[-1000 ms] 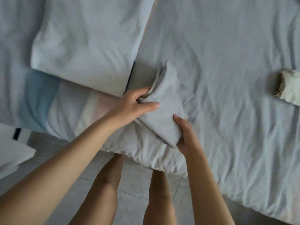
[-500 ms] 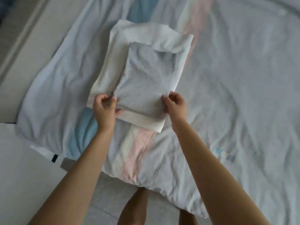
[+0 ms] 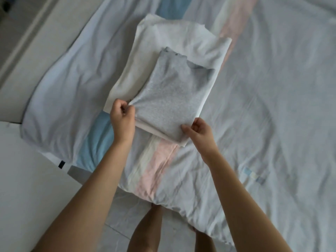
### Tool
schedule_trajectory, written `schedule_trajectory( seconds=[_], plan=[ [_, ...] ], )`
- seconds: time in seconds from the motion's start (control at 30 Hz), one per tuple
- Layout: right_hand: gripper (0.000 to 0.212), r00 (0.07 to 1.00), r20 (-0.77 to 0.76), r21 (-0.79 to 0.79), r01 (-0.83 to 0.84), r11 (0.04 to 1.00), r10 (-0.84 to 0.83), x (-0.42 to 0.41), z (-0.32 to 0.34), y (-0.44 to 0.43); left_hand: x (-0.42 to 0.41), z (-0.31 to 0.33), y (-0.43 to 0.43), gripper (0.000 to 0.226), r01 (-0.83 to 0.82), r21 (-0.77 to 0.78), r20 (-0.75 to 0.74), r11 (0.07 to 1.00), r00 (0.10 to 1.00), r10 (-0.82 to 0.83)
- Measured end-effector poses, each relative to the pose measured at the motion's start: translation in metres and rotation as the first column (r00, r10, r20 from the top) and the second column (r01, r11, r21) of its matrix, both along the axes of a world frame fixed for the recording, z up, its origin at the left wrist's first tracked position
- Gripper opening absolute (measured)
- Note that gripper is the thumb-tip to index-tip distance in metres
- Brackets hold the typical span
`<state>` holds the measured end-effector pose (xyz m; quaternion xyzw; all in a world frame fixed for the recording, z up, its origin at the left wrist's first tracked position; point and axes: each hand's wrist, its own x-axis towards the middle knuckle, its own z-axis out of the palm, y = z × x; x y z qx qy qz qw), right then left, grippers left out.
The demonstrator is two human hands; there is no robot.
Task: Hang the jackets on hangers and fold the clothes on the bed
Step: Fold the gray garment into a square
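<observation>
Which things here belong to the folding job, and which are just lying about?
In the job:
grey folded garment, pinched at its near corners by the left hand and right hand
white folded garment beneath it

Just lying about:
striped bed cover, only the work surface
tiled floor

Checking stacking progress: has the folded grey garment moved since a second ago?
Yes. The grey garment went from beside the white folded garment, to its right, onto its top.
</observation>
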<state>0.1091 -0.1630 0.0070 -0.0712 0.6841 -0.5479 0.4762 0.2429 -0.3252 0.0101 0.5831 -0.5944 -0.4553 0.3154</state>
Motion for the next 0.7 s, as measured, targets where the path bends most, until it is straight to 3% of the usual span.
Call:
schedule_trajectory(
  seconds=[0.1,0.17,0.23,0.3,0.33,0.37,0.43,0.47,0.5,0.53,0.57,0.6,0.63,0.67,0.7],
  plan=[
    [0.019,0.984,-0.070,0.130,-0.153,0.980,0.163,-0.011,0.002,-0.002,0.000,0.002,0.006,0.013,0.021,-0.018,-0.014,1.000,1.000,-0.021],
    [0.032,0.943,-0.111,0.311,-0.266,0.912,0.313,-0.019,0.008,-0.005,-0.001,0.006,0.012,0.017,0.068,-0.119,0.037,0.991,0.997,-0.064],
    [0.062,0.818,-0.412,0.506,-0.162,0.847,0.402,-0.024,0.013,-0.012,-0.006,0.010,0.018,0.038,0.213,-0.330,0.225,0.920,0.964,-0.142],
    [0.070,0.467,-0.815,0.404,0.034,0.914,0.343,-0.023,0.025,-0.025,-0.018,0.017,0.024,0.051,0.421,-0.416,0.464,0.806,0.861,-0.210],
    [0.068,0.283,-0.900,0.337,-0.027,0.941,0.330,-0.024,0.027,-0.037,-0.025,0.017,0.027,0.050,0.499,-0.413,0.544,0.762,0.806,-0.234],
    [0.064,0.133,-0.931,0.317,-0.174,0.932,0.341,-0.024,0.025,-0.049,-0.032,0.013,0.031,0.047,0.561,-0.396,0.609,0.727,0.753,-0.250],
    [0.055,-0.173,-0.913,0.407,-0.447,0.796,0.369,-0.035,0.008,-0.067,-0.041,-0.001,0.038,0.048,0.669,-0.307,0.750,0.677,0.608,-0.261],
    [0.054,-0.274,-0.872,0.489,-0.493,0.719,0.406,-0.045,0.000,-0.071,-0.041,-0.008,0.039,0.051,0.715,-0.249,0.810,0.653,0.523,-0.264],
    [0.056,-0.316,-0.820,0.572,-0.479,0.666,0.477,-0.058,-0.006,-0.075,-0.043,-0.015,0.037,0.055,0.746,-0.199,0.853,0.636,0.451,-0.262],
    [0.062,-0.266,-0.771,0.631,-0.439,0.639,0.579,-0.072,-0.009,-0.077,-0.045,-0.018,0.033,0.060,0.768,-0.164,0.881,0.618,0.397,-0.259],
    [0.070,-0.126,-0.741,0.649,-0.389,0.654,0.660,-0.087,-0.012,-0.077,-0.047,-0.019,0.028,0.065,0.787,-0.145,0.895,0.599,0.362,-0.259],
    [0.073,0.078,-0.697,0.651,-0.348,0.675,0.713,-0.102,-0.013,-0.078,-0.051,-0.021,0.022,0.069,0.799,-0.139,0.897,0.585,0.352,-0.267],
    [0.070,0.264,-0.650,0.636,-0.323,0.700,0.713,-0.115,-0.013,-0.079,-0.053,-0.021,0.019,0.073,0.809,-0.138,0.894,0.571,0.350,-0.279],
    [0.063,0.379,-0.630,0.605,-0.308,0.734,0.678,-0.125,-0.010,-0.083,-0.056,-0.021,0.016,0.076,0.814,-0.140,0.890,0.564,0.353,-0.288],
    [0.056,0.427,-0.648,0.573,-0.272,0.773,0.631,-0.131,-0.005,-0.086,-0.058,-0.020,0.017,0.078,0.814,-0.142,0.887,0.563,0.356,-0.292]
  ],
)
